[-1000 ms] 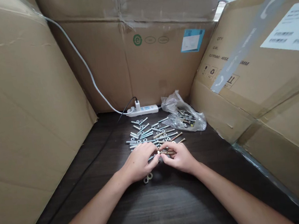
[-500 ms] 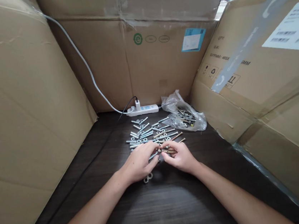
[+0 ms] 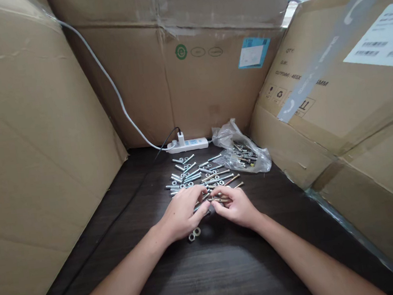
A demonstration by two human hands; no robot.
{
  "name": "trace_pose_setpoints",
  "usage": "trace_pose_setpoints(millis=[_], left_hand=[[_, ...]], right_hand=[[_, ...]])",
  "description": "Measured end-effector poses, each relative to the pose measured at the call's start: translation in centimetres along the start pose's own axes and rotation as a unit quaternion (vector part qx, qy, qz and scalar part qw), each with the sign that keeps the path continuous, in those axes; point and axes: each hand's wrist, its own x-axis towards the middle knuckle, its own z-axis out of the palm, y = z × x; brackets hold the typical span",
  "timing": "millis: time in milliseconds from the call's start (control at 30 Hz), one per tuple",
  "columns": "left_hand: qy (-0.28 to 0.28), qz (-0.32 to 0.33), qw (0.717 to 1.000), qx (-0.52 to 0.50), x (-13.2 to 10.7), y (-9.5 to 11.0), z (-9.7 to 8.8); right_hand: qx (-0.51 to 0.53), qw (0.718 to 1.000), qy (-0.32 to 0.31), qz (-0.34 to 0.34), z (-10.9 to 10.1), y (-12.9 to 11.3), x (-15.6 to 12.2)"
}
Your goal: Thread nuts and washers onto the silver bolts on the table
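Three cardboard boxes [image 3: 34, 152] wall in a dark wood-grain table [image 3: 214, 273] on the left, back and right. The back one bears a blue label [image 3: 253, 52].

Left hand [image 3: 182, 214] and right hand [image 3: 238, 207] meet fingertip to fingertip near the table's middle. Both are curled nearly closed and pinch a brassy bolt [image 3: 212, 199] between them, just above the surface.

Just beyond the knuckles lies a scatter of bolts [image 3: 196, 175] – silver mostly, a few brassy – mixed with small rings. Two washers [image 3: 194, 234] sit on the table, just beside the left hand on the near side.

Right of the scatter, a crumpled clear bag [image 3: 241, 152] holds more hardware. A white power strip [image 3: 187, 144] lies along the back box – its white cable [image 3: 103, 73] climbs up and to the left.
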Motion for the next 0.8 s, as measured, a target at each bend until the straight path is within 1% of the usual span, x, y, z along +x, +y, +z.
trace_pose_setpoints(millis=[167, 233, 367, 500, 567, 700, 800], left_hand=[[-0.012, 0.022, 1.0, -0.002, 0.0, 0.1, 0.0], [-0.021, 0.024, 0.999, 0.012, 0.0, -0.1, -0.2], [-0.075, 0.039, 0.995, 0.049, -0.1, -0.8, -0.8], [-0.111, 0.046, 0.99, 0.078, -0.4, -1.1, -1.1], [-0.116, 0.046, 0.988, 0.086, -0.6, -1.2, -1.0], [-0.114, 0.049, 0.988, 0.094, -0.7, -1.3, -0.4], [-0.113, 0.045, 0.988, 0.094, -0.5, -1.2, -0.1]], right_hand=[[-0.001, 1.0, 0.007, 0.015, -0.3, 0.2, 0.1], [-0.008, 0.999, 0.025, 0.018, -0.4, 0.2, 0.2], [-0.004, 0.998, 0.057, 0.031, -0.6, 0.2, 0.5], [-0.018, 0.998, 0.052, 0.032, -0.9, 0.2, 0.6], [-0.052, 0.998, 0.031, 0.028, -1.3, 0.1, 0.6], [-0.138, 0.989, -0.059, -0.003, -2.1, -0.4, 0.4], [-0.166, 0.98, -0.111, -0.017, -2.3, -0.7, 0.2]])
